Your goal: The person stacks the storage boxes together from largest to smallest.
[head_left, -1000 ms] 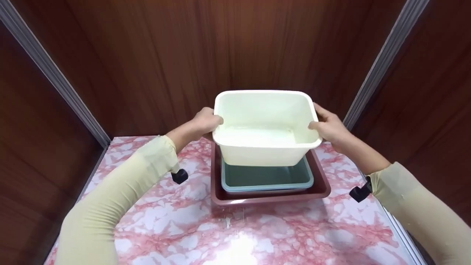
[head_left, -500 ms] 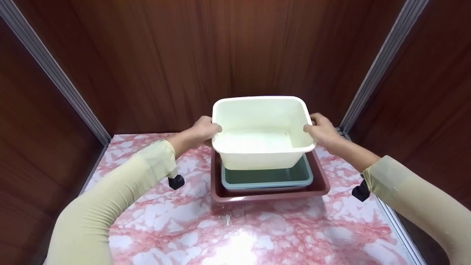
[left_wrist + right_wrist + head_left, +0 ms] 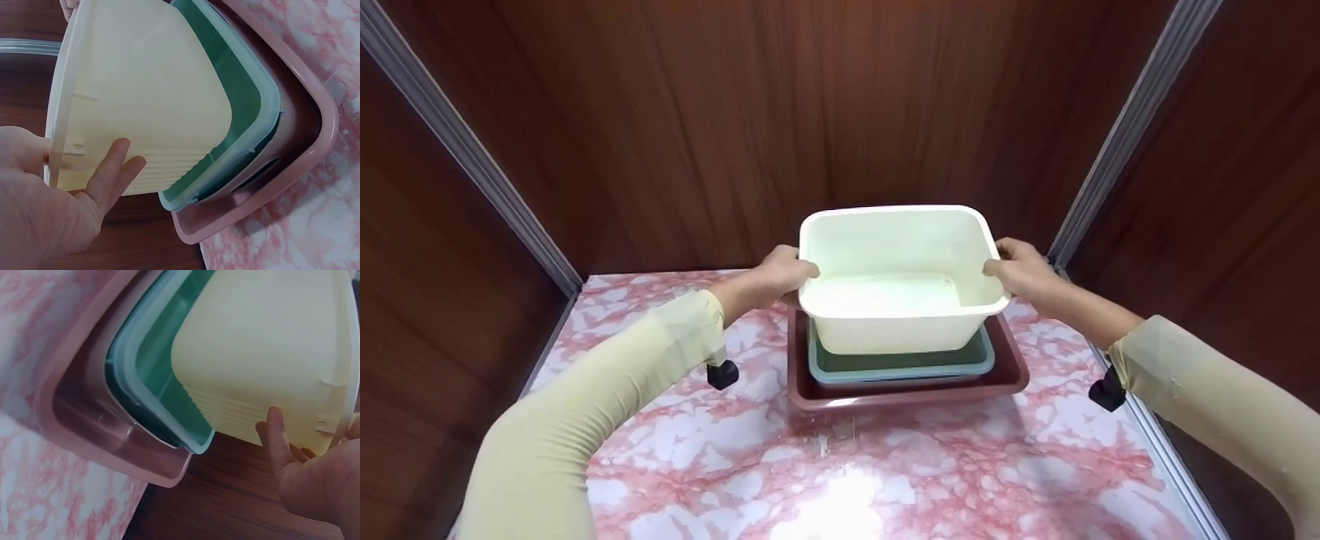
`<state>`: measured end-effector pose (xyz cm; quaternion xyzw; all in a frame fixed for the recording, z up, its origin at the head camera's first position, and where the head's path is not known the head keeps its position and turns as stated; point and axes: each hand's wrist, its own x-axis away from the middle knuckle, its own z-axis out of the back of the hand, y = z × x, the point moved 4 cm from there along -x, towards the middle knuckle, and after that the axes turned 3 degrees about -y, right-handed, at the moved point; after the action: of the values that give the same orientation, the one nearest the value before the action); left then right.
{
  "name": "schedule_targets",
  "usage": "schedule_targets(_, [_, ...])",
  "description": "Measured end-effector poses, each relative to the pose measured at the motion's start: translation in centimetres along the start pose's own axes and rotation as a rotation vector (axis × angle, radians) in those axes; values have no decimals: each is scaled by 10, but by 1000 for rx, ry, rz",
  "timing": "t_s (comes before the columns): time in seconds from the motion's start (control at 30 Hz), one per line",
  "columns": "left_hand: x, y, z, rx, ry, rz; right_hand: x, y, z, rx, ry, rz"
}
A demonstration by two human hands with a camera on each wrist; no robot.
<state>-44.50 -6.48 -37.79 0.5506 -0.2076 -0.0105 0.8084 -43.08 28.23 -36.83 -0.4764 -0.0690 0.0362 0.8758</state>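
Note:
A cream rectangular plastic basin (image 3: 896, 334) is held between both hands, its open top tilted toward the head camera. My left hand (image 3: 781, 274) grips the left end of its rim, thumb inside, with fingers spread under the outer wall in the left wrist view. On the opposite end, my right hand (image 3: 1020, 270) pinches the rim the same way, fingers against the ribbed outside (image 3: 242, 419). The basin's lower part overlaps a green-blue basin (image 3: 904, 375), which sits nested inside a larger dusty-red basin (image 3: 911, 400) on the table.
The nested basins stand toward the back of a pink-and-white marbled table (image 3: 697, 435). Dark wood-grain panels (image 3: 810, 112) rise behind and at both sides, with metal corner posts (image 3: 1132, 127). A bright light reflection lies on the table front.
Both hands have lowered the cream basin toward the green-blue one, keeping their grips on its rim. The nested basins on the table have stayed in place.

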Motion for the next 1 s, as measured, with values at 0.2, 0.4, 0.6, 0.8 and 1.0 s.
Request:
schedule_targets(0.2, [1, -3, -3, -10, -7, 10, -2, 4, -4, -10, 8, -17])
schedule_targets(0.4, [0, -9, -5, 22, -17, 28, -2, 8, -11, -42, -3, -42])
schedule_targets(0.6, [-2, -17, -6, -17, -24, 33, -3, 15, -18, -96, -22, -25])
schedule_targets(0.8, [-3, -22, -7, -88, -31, 41, 0, 21, -22, -63, -26, -16])
schedule_targets(1.0, [-6, -27, -9, -112, -38, 23, 1, 25, -23, -28, -21, -9])
